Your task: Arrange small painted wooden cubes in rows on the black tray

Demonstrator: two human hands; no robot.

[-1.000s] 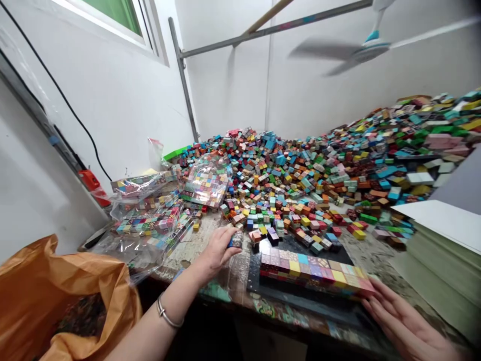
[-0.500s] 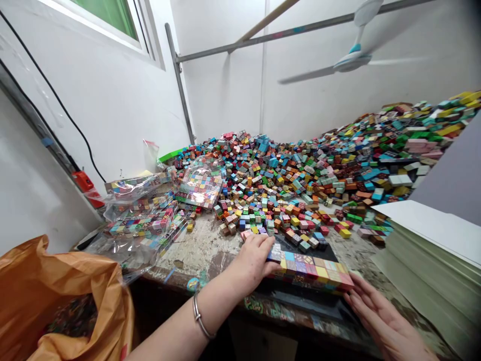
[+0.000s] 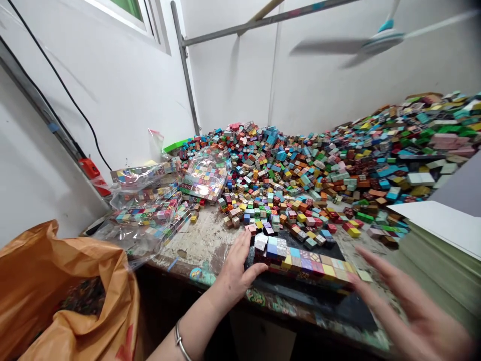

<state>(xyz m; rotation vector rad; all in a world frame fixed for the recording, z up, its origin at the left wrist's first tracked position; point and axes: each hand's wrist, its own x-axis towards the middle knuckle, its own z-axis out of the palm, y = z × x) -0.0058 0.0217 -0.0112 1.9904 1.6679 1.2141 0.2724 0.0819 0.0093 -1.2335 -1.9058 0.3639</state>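
A long block of small patterned cubes [image 3: 315,265], set in rows, lies on a black board [image 3: 349,306] near the table's front edge. At its left end a few cubes [image 3: 276,246] sit slightly out of line. My left hand [image 3: 235,273] is beside that end, fingers stretched and thumb apart, with nothing in its grasp. Blurred by motion, my right hand [image 3: 404,296] is spread at the other end, its thumb close to the last cubes; whether it touches them I cannot tell.
Loose cubes [image 3: 293,170] are heaped along the wall. Clear-wrapped cube packs [image 3: 206,175] lie at the left. An orange bag [image 3: 108,271] stands at front left. Stacked pale sheets [image 3: 439,255] border the right side. A fan [image 3: 383,40] turns above.
My left hand has moved left off the top of the cubes and opened beside their end. The right hand has spread its fingers and lifted. The view has shifted slightly.
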